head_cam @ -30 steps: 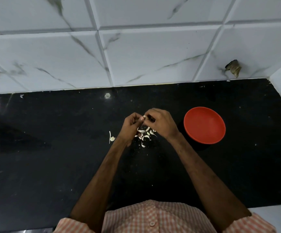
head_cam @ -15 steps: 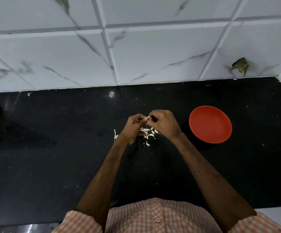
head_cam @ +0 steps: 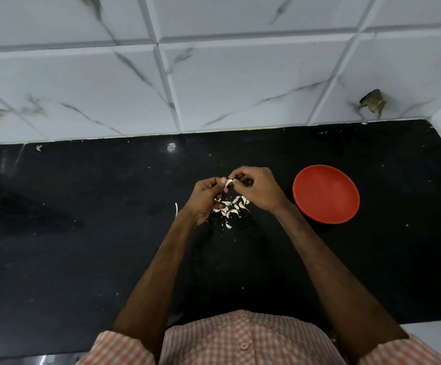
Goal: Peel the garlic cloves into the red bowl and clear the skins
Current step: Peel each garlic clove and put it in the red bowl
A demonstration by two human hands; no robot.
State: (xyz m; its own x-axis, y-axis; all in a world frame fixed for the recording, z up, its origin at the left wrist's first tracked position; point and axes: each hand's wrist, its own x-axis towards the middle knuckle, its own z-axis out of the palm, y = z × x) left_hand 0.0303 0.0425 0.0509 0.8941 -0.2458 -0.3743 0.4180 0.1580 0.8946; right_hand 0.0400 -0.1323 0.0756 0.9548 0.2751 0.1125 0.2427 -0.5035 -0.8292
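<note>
garlic clove (head_cam: pixel 228 183) btwn both hands' fingertips

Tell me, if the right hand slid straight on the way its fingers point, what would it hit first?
The right hand points at the garlic clove it pinches; just beyond, the left hand holds the same clove. So it would likely meet that hand first.

Both forearms (head_cam: pixel 161 272) are extended forward. A garlic clove (head_cam: pixel 228 183) is pinched between the left grip (head_cam: pixel 205 200) and right grip (head_cam: pixel 259 191).
</note>
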